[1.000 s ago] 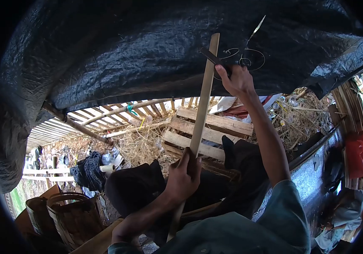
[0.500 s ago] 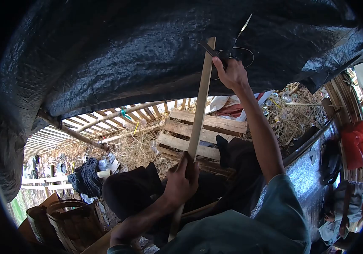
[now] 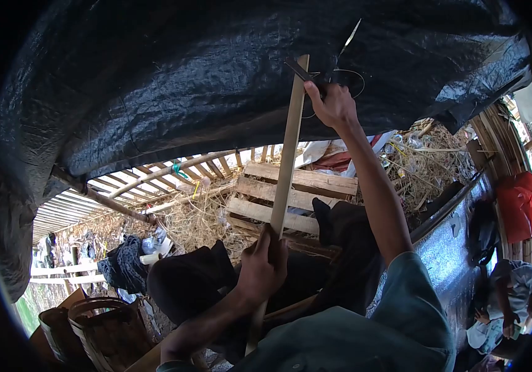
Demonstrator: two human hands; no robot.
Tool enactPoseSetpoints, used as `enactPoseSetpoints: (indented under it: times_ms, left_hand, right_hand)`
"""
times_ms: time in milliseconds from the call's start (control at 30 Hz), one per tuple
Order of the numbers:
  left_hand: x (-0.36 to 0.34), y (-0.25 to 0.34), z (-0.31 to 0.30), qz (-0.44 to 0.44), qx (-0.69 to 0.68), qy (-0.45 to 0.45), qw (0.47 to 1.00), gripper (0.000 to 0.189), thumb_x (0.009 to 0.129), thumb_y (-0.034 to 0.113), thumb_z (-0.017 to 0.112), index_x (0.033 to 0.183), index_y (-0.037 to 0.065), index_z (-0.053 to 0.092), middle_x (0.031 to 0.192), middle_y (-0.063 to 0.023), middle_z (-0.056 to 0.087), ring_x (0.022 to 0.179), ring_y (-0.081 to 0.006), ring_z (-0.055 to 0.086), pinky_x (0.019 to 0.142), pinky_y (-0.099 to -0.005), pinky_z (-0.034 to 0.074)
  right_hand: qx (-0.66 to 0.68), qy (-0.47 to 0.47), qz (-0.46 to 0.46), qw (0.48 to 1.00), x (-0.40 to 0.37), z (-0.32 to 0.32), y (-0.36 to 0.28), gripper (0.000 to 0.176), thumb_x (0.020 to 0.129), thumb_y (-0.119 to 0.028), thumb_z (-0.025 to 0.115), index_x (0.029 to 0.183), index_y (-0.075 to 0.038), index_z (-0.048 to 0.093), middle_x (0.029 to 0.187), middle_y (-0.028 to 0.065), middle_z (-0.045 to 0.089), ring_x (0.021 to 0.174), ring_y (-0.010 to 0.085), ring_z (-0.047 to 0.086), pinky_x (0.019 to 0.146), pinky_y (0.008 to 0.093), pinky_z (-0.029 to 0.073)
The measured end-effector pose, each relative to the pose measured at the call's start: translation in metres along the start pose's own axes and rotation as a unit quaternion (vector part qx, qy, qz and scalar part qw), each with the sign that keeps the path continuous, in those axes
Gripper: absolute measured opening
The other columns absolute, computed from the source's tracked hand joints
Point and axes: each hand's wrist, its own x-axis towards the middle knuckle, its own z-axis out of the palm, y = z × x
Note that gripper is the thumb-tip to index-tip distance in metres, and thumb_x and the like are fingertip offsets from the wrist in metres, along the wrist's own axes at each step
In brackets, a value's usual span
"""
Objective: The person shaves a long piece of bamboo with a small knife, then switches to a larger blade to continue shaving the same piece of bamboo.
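Observation:
A long, flat bamboo strip [image 3: 289, 149] slants up from my lap toward the black sheet. My left hand [image 3: 263, 268] is closed around its lower part, above my legs. Near the upper end, my right hand [image 3: 334, 105] grips a dark-bladed knife [image 3: 297, 68], its blade lying across the strip. The knife's handle is mostly hidden in my fingers. Thin curled slivers [image 3: 363, 85] stand out beside my right hand, with a pale pointed tip [image 3: 353, 34] against the sheet.
A black plastic sheet [image 3: 216, 74] hangs across the front. A wooden slatted pallet [image 3: 266, 189] lies on straw-like litter. Woven baskets [image 3: 107, 328] stand at lower left, and a red bag [image 3: 519, 208] hangs at right. Another person [image 3: 511, 297] is at the lower right.
The strip, the knife and my right hand appear slightly farther left, along with the surroundings. Both hands keep their grips.

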Motion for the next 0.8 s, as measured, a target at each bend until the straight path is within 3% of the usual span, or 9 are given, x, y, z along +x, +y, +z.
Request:
enactPoseSetpoints:
  times_ms: [467, 567, 700, 800]
  left_hand:
    - [-0.004, 0.003, -0.001, 0.004, 0.005, -0.026, 1.0, 0.036, 0.087, 0.008, 0.057, 0.116, -0.011, 0.045, 0.068, -0.0217, 0.06, 0.061, -0.0356, 0.065, 0.051, -0.0376, 0.05]
    - [-0.021, 0.002, 0.006, 0.013, -0.015, -0.043, 0.999, 0.038, 0.086, 0.006, 0.057, 0.118, -0.011, 0.043, 0.068, -0.0216, 0.059, 0.061, -0.035, 0.065, 0.05, -0.0381, 0.05]
    - [-0.021, -0.005, 0.006, 0.008, 0.003, -0.039, 0.999, 0.037, 0.086, 0.006, 0.056, 0.118, -0.01, 0.044, 0.065, -0.0197, 0.058, 0.06, -0.0345, 0.064, 0.049, -0.0376, 0.049]
    - [-0.015, -0.015, 0.003, 0.012, -0.002, -0.024, 1.0, 0.036, 0.087, 0.007, 0.056, 0.117, -0.01, 0.045, 0.065, -0.0196, 0.059, 0.059, -0.0346, 0.064, 0.049, -0.0374, 0.049]
  right_hand:
    - [-0.003, 0.038, -0.004, 0.999, -0.001, -0.006, -0.003, 0.06, 0.084, -0.063, 0.046, 0.089, -0.008, 0.071, 0.075, 0.0192, 0.067, 0.081, 0.0408, 0.065, 0.075, 0.0481, 0.052]
    - [0.054, 0.058, 0.12, 0.99, 0.026, -0.004, 0.032, 0.065, 0.084, -0.066, 0.042, 0.093, -0.008, 0.071, 0.084, 0.0235, 0.066, 0.091, 0.043, 0.062, 0.081, 0.0491, 0.05]
    - [0.043, 0.12, 0.151, 0.98, 0.027, -0.006, 0.061, 0.075, 0.084, -0.07, 0.033, 0.1, -0.005, 0.069, 0.097, 0.0304, 0.062, 0.104, 0.045, 0.056, 0.09, 0.0512, 0.045]
    - [0.042, 0.086, 0.211, 0.973, 0.028, -0.006, 0.075, 0.078, 0.085, -0.069, 0.033, 0.1, -0.001, 0.067, 0.096, 0.0302, 0.063, 0.103, 0.0462, 0.055, 0.09, 0.0505, 0.044]
